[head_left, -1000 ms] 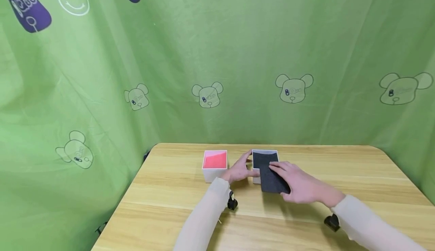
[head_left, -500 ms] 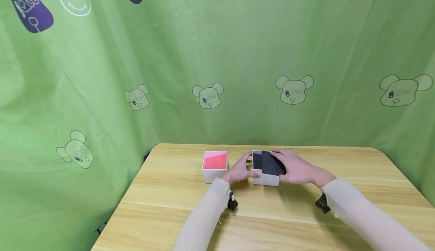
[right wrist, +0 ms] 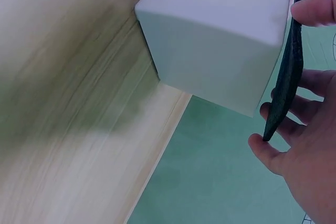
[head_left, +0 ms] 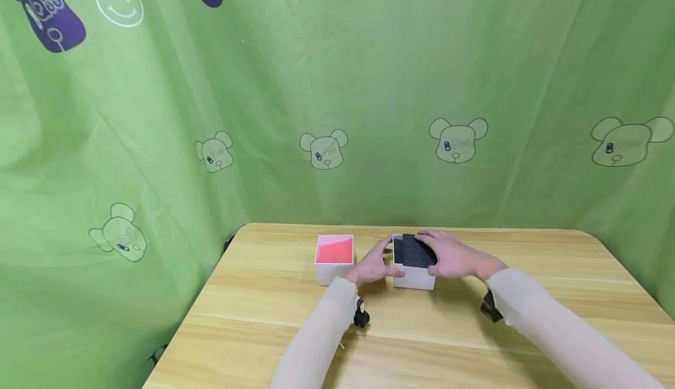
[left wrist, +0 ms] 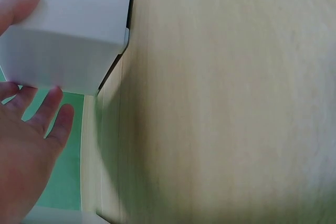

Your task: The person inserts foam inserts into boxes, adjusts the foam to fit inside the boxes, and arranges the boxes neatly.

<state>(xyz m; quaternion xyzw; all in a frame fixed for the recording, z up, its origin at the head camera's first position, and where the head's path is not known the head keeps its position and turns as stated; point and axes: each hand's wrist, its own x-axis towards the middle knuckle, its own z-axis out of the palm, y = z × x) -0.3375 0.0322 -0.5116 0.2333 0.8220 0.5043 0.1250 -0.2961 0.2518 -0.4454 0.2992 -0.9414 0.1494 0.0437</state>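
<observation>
Two white boxes stand on our wooden table (head_left: 263,295). Our right hand (head_left: 453,258) pinches a black foam pad (head_left: 415,252) by its edges, thumb on one side and curled fingers (right wrist: 273,153) on the other, holding it at the open top of the white box (head_left: 413,276) below them. Our left hand (head_left: 373,266), fingers nearly straight, steadies that box's side. Beyond the left fingertips, a second box (head_left: 334,257) holds a red lining.

White box (head_left: 413,276) upright on table; black foam pad (head_left: 415,253) (slightly tilted) atop opening.
</observation>
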